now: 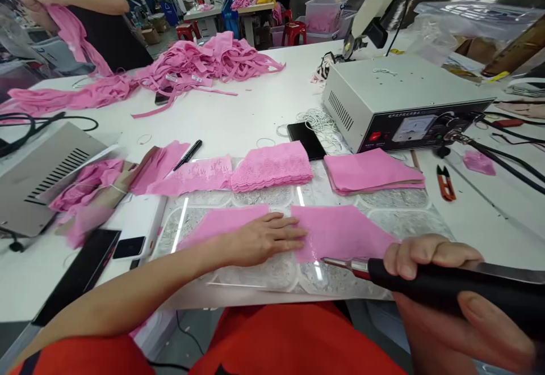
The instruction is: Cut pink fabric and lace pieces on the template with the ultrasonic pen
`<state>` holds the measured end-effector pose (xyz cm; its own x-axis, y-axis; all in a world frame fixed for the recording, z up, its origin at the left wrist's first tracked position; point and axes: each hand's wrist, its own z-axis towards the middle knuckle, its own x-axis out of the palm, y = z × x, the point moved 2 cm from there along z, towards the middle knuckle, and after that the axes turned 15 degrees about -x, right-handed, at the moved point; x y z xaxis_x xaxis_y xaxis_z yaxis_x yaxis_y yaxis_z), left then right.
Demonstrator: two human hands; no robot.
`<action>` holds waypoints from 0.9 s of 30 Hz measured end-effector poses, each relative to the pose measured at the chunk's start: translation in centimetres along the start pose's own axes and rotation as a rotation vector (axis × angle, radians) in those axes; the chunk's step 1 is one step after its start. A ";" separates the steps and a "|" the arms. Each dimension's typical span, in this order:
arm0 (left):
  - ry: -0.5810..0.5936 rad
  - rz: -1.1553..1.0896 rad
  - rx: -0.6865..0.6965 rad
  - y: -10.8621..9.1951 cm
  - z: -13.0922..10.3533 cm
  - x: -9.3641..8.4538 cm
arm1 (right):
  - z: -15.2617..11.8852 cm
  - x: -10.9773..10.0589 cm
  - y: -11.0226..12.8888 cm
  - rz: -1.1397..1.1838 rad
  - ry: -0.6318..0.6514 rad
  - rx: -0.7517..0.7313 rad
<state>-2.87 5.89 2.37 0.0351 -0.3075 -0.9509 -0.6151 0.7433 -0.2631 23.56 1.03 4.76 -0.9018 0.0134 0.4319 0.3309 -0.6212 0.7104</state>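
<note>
Two flat pink fabric pieces lie side by side on a clear patterned mat point(272, 276), the left piece point(217, 223) and the right piece point(340, 230). My left hand point(259, 239) rests palm down, fingers stretched, over the left piece, its fingertips reaching the inner edge of the right one. My right hand point(443, 267) is wrapped round a black-handled tool point(426, 284), whose thin metal tip is at the lower edge of the right piece. Behind them sit a lace-patterned pink stack point(272, 165), a second lace piece point(196, 175) and a plain pink stack point(374, 172).
A grey control box point(409, 102) with cables stands at the back right, near orange snips point(445, 183). Another grey box point(51, 176) is at the left. A black phone point(305, 140), a pen point(188, 155) and a pink heap point(204, 66) lie beyond. A person point(102, 17) stands across the table.
</note>
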 end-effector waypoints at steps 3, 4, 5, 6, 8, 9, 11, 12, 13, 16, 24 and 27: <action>0.001 0.020 0.009 0.0 -0.1 0.5 | -0.3 1.4 -0.4 0.028 0.050 0.014; -0.002 0.029 0.016 0.0 -0.1 0.5 | -0.3 1.8 -0.5 0.035 0.060 0.021; -0.008 0.041 0.022 -0.1 -0.2 0.6 | -0.3 2.1 -0.5 0.039 0.067 0.032; -0.015 0.054 0.028 -0.1 -0.2 0.6 | -0.4 2.4 -0.6 0.043 0.076 0.039; -0.032 0.080 0.046 -0.1 -0.3 0.7 | -0.4 2.9 -0.6 0.050 0.095 0.039; -0.042 0.091 0.056 -0.1 -0.3 0.7 | -0.4 3.1 -0.6 0.053 0.105 0.042; -0.061 0.105 0.074 -0.1 -0.4 0.8 | -0.5 3.3 -0.7 0.054 0.124 0.040; -0.070 0.109 0.079 -0.1 -0.4 0.8 | -0.5 3.5 -0.7 0.054 0.130 0.039; -0.078 0.111 0.082 -0.1 -0.3 0.8 | -0.5 3.5 -0.8 0.052 0.130 0.044; -0.082 0.111 0.082 -0.1 -0.3 0.8 | -0.6 3.7 -0.8 0.053 0.118 0.059; -0.053 0.109 0.056 -0.2 -0.3 0.6 | -0.6 4.2 -1.0 0.066 0.117 0.071; -0.063 0.123 0.063 -0.3 -0.3 0.6 | -0.6 4.3 -1.0 0.069 0.122 0.071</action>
<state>-2.90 5.36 1.92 0.0129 -0.1754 -0.9844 -0.5676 0.8092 -0.1516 19.14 1.21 5.55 -0.9019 -0.1251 0.4134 0.4081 -0.5606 0.7206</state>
